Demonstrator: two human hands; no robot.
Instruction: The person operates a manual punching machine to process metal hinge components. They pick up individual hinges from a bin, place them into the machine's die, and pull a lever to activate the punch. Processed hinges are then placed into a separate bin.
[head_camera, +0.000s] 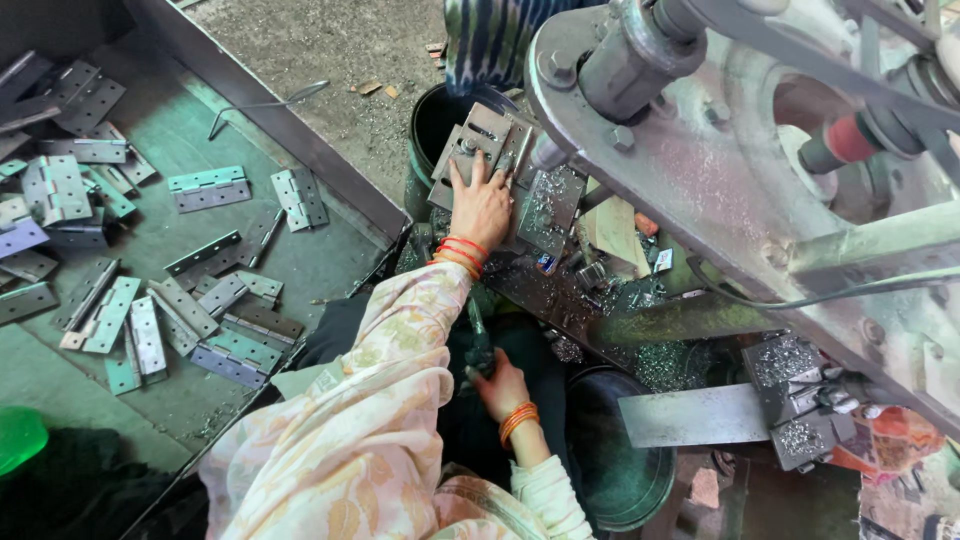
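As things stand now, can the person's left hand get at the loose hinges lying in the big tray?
Probably not without letting go. The left hand is pressed on a hinge at the drill machine, and the loose hinges lie away in the tray. The path there looks open.

A: Where does the view look from?

B: From the person's head, steeply down and close over both arms, near enough that the sleeve fills the lower middle.

A: What does it take in?

B: The drilling machine upper right, the metal tray of hinges on the left. It is the only view.
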